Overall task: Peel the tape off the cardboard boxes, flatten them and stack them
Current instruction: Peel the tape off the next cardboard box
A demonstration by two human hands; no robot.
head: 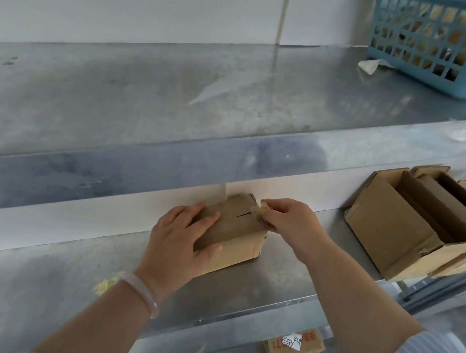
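A small closed cardboard box [237, 229] sits on the middle metal shelf [281, 276]. My left hand [180, 237] grips its near left end, thumb on the front face and fingers over the top. At the box's far right top corner my right hand [288, 218] pinches a crumpled strip of tape [261, 209] that is partly lifted off the cardboard.
Several open cardboard boxes [413, 225] are nested at the right end of the same shelf. A blue plastic basket [447, 44] stands on the upper shelf, with a tape scrap [370, 64] beside it. Another tape scrap [105, 284] lies by my left wrist. A labelled box [293, 346] sits on the shelf below.
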